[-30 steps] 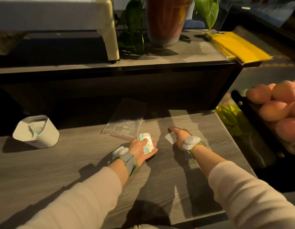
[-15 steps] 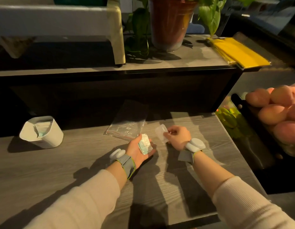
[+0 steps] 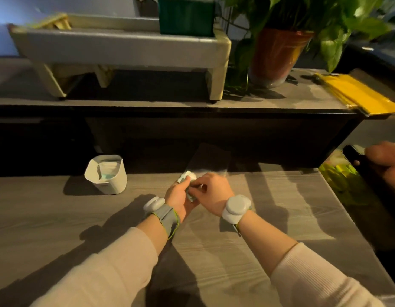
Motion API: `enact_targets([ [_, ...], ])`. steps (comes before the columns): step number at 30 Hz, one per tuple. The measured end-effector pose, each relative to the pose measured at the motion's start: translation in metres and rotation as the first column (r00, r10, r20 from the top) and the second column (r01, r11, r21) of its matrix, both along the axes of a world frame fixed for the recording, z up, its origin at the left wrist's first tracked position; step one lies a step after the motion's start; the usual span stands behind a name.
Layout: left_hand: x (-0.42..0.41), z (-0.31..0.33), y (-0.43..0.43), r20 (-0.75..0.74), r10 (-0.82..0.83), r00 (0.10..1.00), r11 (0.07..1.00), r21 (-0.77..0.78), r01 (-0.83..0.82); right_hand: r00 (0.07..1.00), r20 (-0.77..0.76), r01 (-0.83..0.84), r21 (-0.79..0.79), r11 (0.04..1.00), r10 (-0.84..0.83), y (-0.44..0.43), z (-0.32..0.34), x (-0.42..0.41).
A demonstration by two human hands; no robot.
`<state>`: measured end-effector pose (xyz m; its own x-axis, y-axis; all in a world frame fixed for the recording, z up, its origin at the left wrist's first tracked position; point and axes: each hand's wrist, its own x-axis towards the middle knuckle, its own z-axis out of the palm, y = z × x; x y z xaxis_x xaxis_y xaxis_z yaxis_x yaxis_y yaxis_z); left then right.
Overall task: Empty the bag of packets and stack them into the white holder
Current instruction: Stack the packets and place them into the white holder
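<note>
Packets: small stack gripped in left hand, right hand pinching its top, just before the bag. Holder well left. Risk: loose stack fans, spills onto table.

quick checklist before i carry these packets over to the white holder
1. Grip on the packets: left hand and right hand both hold them: ok.
2. Stack squared up: fingers cover it: cannot tell.
3. Is the white holder upright, mouth up: ok.
4. Room left in it: some packets already inside, depth unclear: cannot tell.
5. Stretch of table between hands and holder free of things: ok.
6. Is the clear bag emptied: it lies behind the hands, blurred: cannot tell.
</note>
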<state>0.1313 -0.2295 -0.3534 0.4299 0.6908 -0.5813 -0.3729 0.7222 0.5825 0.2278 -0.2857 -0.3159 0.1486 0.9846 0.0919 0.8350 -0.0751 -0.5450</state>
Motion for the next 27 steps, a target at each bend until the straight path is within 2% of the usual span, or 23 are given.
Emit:
enact_targets([
  [3,-0.03,0.0,0.014,-0.034,0.011,0.999,0.998,0.065,-0.009,0.993,-0.115,0.025,0.02,0.999,-0.023,0.013,0.008,-0.023],
  [7,-0.072,0.011,0.03,0.027,0.029,0.999,0.993,0.112,-0.032,0.972,-0.201,0.138,0.066,0.988,-0.123,0.037,0.01,-0.051],
  [9,-0.094,0.013,0.041,0.048,0.056,0.997,0.992,0.113,-0.062,0.968,-0.226,0.127,0.058,0.99,-0.111,0.049,0.011,-0.072],
  [17,-0.155,0.009,0.076,0.059,0.195,0.979,0.965,0.165,-0.202,0.99,-0.139,-0.021,-0.042,0.999,0.015,0.089,-0.002,-0.153],
  [22,-0.187,0.003,0.105,-0.199,0.258,0.946,0.939,0.28,-0.197,0.971,-0.236,-0.051,-0.093,0.994,0.028,0.115,-0.006,-0.19],
  [25,-0.203,0.009,0.122,-0.309,0.17,0.936,0.92,0.389,-0.039,0.954,-0.3,-0.047,-0.08,0.996,0.021,0.128,0.002,-0.199],
  [27,-0.213,0.014,0.134,-0.403,0.128,0.906,0.874,0.477,0.089,0.945,-0.326,-0.029,-0.068,0.997,0.005,0.136,0.01,-0.199],
])
